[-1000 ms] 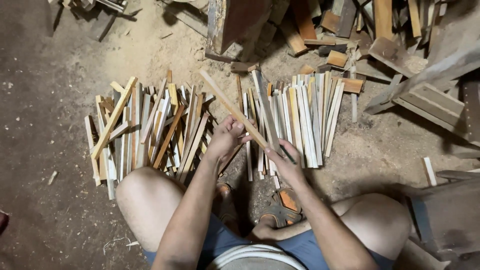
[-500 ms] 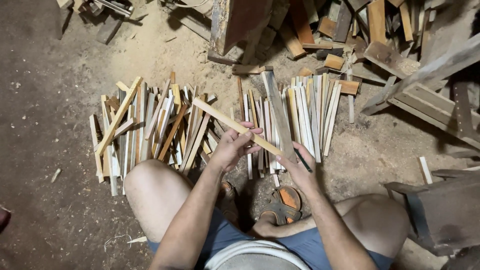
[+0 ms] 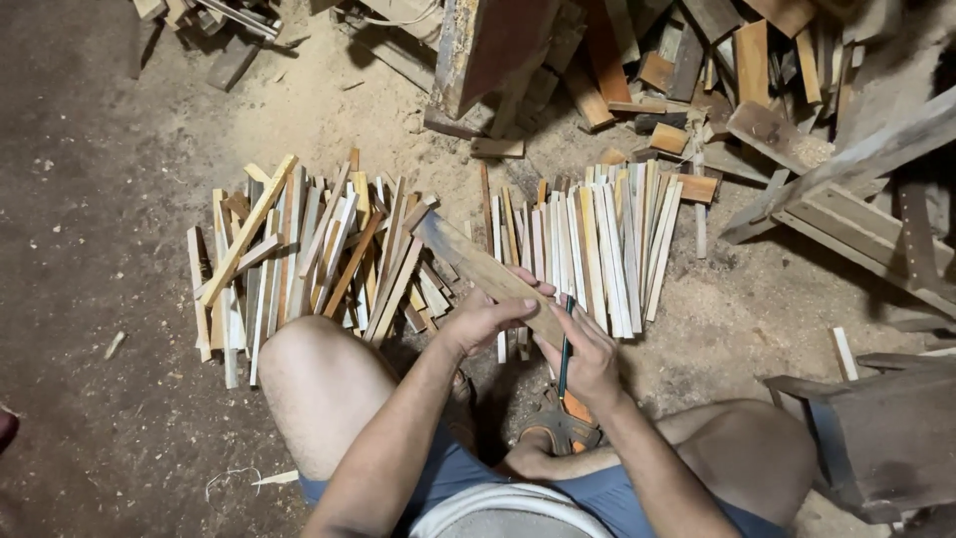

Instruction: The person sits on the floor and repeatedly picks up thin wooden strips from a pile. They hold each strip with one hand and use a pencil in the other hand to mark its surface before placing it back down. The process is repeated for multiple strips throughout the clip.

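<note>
I sit on the floor with bare knees apart. My left hand (image 3: pixel 485 317) grips a flat wooden strip (image 3: pixel 468 257) that points up and to the left. My right hand (image 3: pixel 588 357) supports the near end of that strip and also holds a dark pencil (image 3: pixel 565 349) upright between its fingers. The two hands are close together, just above my sandalled foot (image 3: pixel 558 423).
A pile of thin wood strips (image 3: pixel 299 254) lies on the floor at left, a second, neater pile (image 3: pixel 602 239) at right. Scrap blocks and boards (image 3: pixel 697 70) are heaped at the back. Wooden frames (image 3: pixel 856 214) lie at right. Sawdust covers the dirt floor.
The strip has swung down from steep toward flatter and come closer to me. Both hands have drawn together on its near end, and the pencil now shows in my right hand.
</note>
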